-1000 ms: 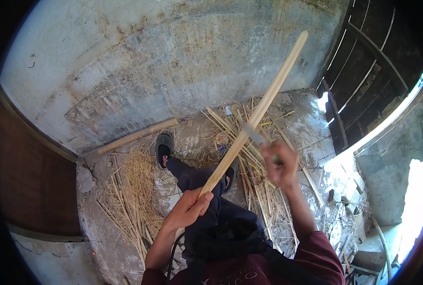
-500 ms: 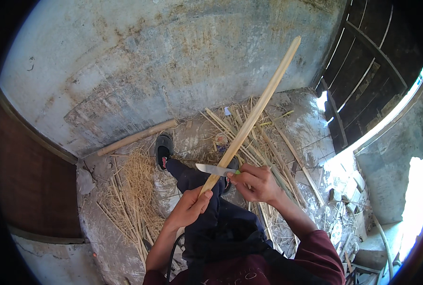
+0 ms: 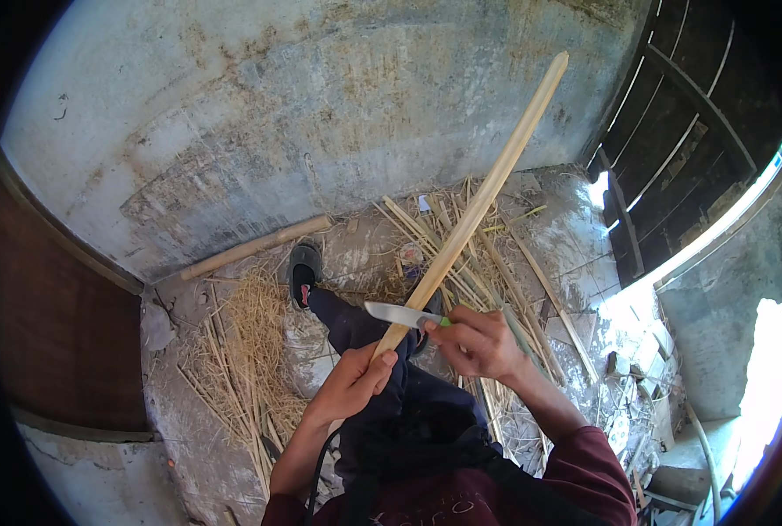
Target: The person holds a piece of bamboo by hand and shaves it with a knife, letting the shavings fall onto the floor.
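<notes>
A long, pale strip of split bamboo or wood point(image 3: 487, 191) slants up and away to the right from my lap. My left hand point(image 3: 354, 384) is closed round its near end, thumb on top. In my right hand point(image 3: 478, 342) is a knife point(image 3: 398, 315) with a broad silver blade and a bit of green showing at the handle. The blade lies across the strip a little beyond my left hand, its tip pointing left. Whether the edge bites into the strip I cannot tell. My legs in dark trousers are beneath the strip.
Thin shavings point(image 3: 264, 329) and sticks heap on the floor at left. More long strips point(image 3: 496, 263) lie to the right. A round pole point(image 3: 255, 248) rests along the stained wall point(image 3: 259, 114). Broken blocks point(image 3: 645, 364) lie at far right, below a dark plank door point(image 3: 680, 131).
The strip's far end has shifted slightly up and right in view. The knife stays across the strip near my left hand, and both grips are unchanged.
</notes>
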The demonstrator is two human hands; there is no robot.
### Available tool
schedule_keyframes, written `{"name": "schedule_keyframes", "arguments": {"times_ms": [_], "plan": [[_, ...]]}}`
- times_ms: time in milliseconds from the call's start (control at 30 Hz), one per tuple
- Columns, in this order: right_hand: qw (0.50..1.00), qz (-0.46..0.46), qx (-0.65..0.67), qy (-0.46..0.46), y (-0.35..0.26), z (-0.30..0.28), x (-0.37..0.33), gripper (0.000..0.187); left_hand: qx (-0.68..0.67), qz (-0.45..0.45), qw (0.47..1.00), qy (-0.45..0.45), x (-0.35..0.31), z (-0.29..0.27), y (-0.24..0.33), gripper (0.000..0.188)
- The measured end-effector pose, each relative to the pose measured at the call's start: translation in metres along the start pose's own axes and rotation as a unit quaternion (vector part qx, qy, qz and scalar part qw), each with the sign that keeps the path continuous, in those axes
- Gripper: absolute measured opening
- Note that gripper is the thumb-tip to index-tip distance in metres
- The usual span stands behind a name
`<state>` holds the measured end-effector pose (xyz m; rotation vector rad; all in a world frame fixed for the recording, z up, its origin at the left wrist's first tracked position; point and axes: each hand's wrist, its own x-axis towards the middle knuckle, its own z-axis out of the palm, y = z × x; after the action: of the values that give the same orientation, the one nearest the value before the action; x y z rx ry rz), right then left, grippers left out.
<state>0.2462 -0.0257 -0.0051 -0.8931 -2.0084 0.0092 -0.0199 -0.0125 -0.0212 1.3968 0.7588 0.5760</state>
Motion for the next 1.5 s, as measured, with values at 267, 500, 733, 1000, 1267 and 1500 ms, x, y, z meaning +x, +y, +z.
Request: {"name": "schedule_keyframes", "arguments": {"times_ms": [267, 500, 733, 1000, 1267, 1500], "plan": [[0.986, 0.122, 0.018, 0.111, 0.044, -0.031, 0.002, 0.009, 0.012, -0.01, 1.0, 0.01, -0.014, -0.006, -0.01, 0.04], [0.99, 0.134, 0.029, 0.036, 0.026, -0.024, 0.002, 0.015, 0.027, -0.005, 0.999, 0.028, -0.009, -0.006, -0.013, 0.04], [0.944, 0.328, 0.031, -0.031, 0.025, -0.003, 0.001, 0.02, 0.116, 0.017, 0.992, 0.056, 0.003, 0.002, -0.009, 0.039], [0.97, 0.241, -0.025, -0.031, 0.028, 0.043, -0.019, 0.017, 0.137, 0.024, 0.987, 0.076, 0.033, 0.019, -0.013, 0.041], [0.95, 0.287, -0.099, 0.066, 0.081, 0.084, -0.019, 0.021, 0.159, 0.048, 0.978, 0.126, 0.079, 0.019, -0.038, 0.047], [0.901, 0.379, -0.148, 0.15, 0.171, 0.07, -0.033, 0.015, 0.15, 0.037, 0.981, 0.12, 0.085, 0.022, -0.041, 0.048]]}}
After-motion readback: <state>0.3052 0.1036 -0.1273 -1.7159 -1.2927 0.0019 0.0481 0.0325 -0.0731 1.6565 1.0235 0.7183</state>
